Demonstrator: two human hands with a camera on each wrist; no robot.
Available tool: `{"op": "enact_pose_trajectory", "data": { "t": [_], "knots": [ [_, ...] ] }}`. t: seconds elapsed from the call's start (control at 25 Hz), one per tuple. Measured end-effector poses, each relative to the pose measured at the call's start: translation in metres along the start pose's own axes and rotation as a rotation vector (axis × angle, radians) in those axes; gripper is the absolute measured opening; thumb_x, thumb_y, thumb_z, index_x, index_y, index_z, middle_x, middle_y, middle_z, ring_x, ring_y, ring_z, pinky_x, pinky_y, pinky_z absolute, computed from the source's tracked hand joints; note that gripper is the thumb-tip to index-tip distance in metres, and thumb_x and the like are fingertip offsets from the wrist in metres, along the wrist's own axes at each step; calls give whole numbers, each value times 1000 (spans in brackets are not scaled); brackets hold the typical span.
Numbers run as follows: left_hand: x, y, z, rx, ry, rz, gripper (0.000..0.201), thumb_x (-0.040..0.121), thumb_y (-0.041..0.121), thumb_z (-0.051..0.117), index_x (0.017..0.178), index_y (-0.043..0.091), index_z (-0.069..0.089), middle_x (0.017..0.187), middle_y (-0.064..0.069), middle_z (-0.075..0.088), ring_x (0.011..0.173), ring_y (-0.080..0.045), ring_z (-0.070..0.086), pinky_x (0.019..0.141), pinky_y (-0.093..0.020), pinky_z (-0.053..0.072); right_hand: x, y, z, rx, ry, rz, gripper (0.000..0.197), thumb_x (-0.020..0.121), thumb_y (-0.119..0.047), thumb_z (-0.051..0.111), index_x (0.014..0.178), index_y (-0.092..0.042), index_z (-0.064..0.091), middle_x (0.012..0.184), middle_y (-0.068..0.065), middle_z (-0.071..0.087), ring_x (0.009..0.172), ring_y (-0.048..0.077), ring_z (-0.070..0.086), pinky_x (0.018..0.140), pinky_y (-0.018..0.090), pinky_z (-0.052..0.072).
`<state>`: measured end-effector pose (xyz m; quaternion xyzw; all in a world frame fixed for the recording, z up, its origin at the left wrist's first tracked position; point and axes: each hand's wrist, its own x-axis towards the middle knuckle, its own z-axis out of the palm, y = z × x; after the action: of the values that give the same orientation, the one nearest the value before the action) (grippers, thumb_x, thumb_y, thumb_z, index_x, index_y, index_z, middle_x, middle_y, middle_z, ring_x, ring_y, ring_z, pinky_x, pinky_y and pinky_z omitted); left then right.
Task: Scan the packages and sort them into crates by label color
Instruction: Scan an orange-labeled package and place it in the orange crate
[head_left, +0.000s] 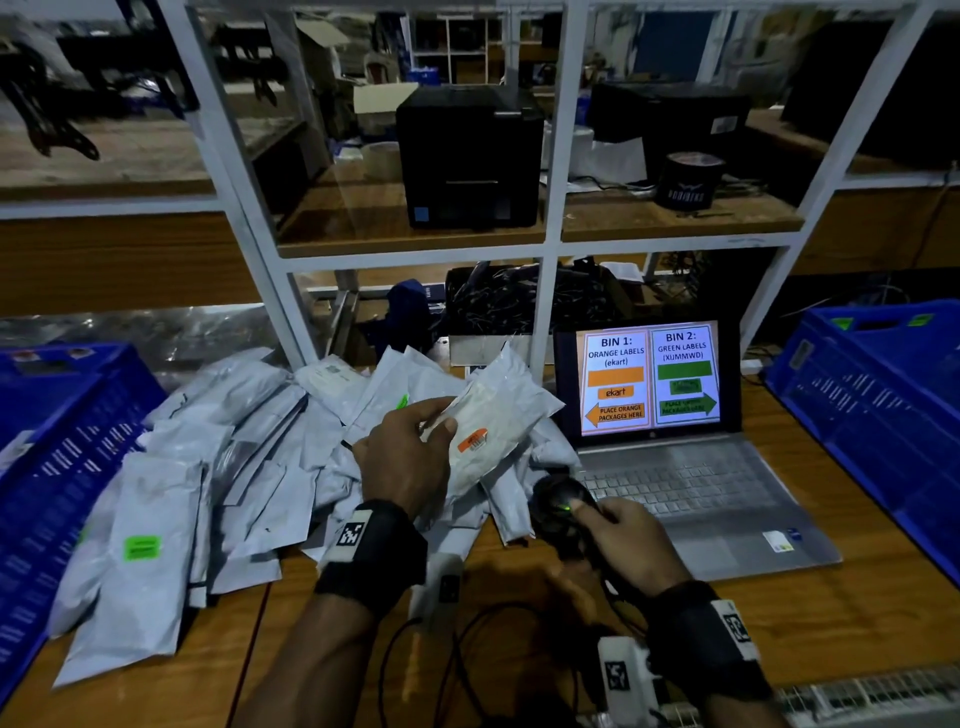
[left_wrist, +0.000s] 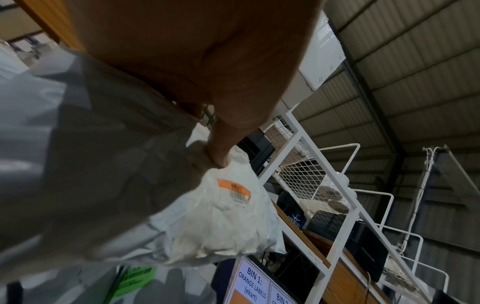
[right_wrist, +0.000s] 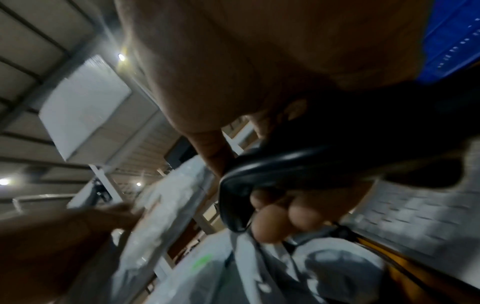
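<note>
Left hand (head_left: 402, 462) pinches a crinkled white plastic package (head_left: 491, 423) with an orange label (head_left: 472, 440), raised above the bench's middle. Right hand (head_left: 626, 540) grips a glossy black rounded scanner (head_left: 561, 506), just beside the package.

Left hand (head_left: 402, 462) holds orange-labelled package (head_left: 493, 431); right hand (head_left: 631, 545) grips scanner (head_left: 561, 506).

My left grip (head_left: 402, 465) feels a package (head_left: 491, 423) of thin, crinkly plastic — soft and a bit shiny. The scanner (head_left: 563, 506) is smooth, glossy black plastic. The bench (head_left: 810, 618) is brown wood — the crates (head_left: 878, 410) are hard blue plastic.
</note>
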<state>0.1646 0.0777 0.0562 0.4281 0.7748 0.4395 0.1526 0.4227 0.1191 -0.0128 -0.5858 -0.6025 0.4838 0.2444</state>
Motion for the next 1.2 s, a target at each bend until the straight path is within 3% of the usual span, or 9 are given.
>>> {"op": "enact_pose_trajectory", "data": {
  "t": [0.08, 0.2, 0.32, 0.44, 0.72, 0.88, 1.0, 1.2],
  "knots": [
    [0, 0, 2, -24, 21, -7, 22, 95, 34, 72, 114, 43, 77, 111, 10, 78, 110, -20, 68, 106, -50, 48, -5, -14, -1, 96, -50, -52, 42, 95, -41, 68, 81, -2, 63, 65, 14, 71, 55, 31, 71, 50, 31, 49],
    [-2, 3, 4, -4, 40, -14, 20, 92, 33, 73, 111, 41, 77, 109, 8, 78, 105, -21, 70, 96, -45, 56, -11, -28, 7, 113, -73, -168, 56, 83, -54, 70, 78, 0, 57, 70, 25, 68, 56, 40, 69, 52, 39, 49],
    [-3, 4, 6, 17, 48, -37, 21, 92, 35, 74, 112, 41, 78, 110, 8, 78, 103, -20, 70, 92, -43, 58, -12, -31, 21, 161, -96, -227, 48, 83, -53, 70, 74, -6, 59, 71, 28, 65, 53, 34, 66, 54, 42, 50],
    [-4, 3, 8, 32, 47, -43, 21, 92, 36, 74, 112, 42, 77, 109, 9, 78, 101, -19, 70, 90, -41, 59, -14, -34, 28, 161, -101, -260, 49, 82, -54, 70, 76, -6, 59, 64, 21, 62, 53, 28, 63, 55, 43, 50],
    [-3, -3, 11, 52, 44, -55, 22, 91, 36, 75, 112, 41, 78, 109, 9, 79, 101, -19, 71, 90, -42, 60, -9, -33, 37, 183, -104, -253, 55, 78, -57, 69, 79, -3, 59, 59, 12, 61, 50, 28, 63, 52, 40, 50],
    [-2, -6, 12, 75, 45, -57, 23, 91, 38, 75, 114, 40, 78, 111, 9, 79, 103, -20, 71, 96, -47, 58, -5, -31, 39, 166, -91, -266, 56, 79, -58, 69, 79, -3, 58, 63, 21, 63, 50, 30, 64, 51, 45, 52],
    [-1, -7, 13, 83, 43, -58, 23, 92, 38, 74, 115, 39, 77, 112, 8, 79, 105, -22, 71, 98, -49, 56, -2, -28, 41, 134, -68, -276, 56, 81, -57, 69, 77, -3, 56, 65, 24, 61, 54, 39, 65, 52, 52, 54],
    [-1, -7, 14, 95, 42, -61, 23, 93, 40, 74, 115, 41, 76, 113, 10, 78, 105, -21, 70, 98, -50, 56, -4, -31, 40, 122, -70, -275, 51, 85, -53, 68, 78, -4, 56, 63, 20, 63, 54, 38, 65, 52, 48, 54]
  ]
}}
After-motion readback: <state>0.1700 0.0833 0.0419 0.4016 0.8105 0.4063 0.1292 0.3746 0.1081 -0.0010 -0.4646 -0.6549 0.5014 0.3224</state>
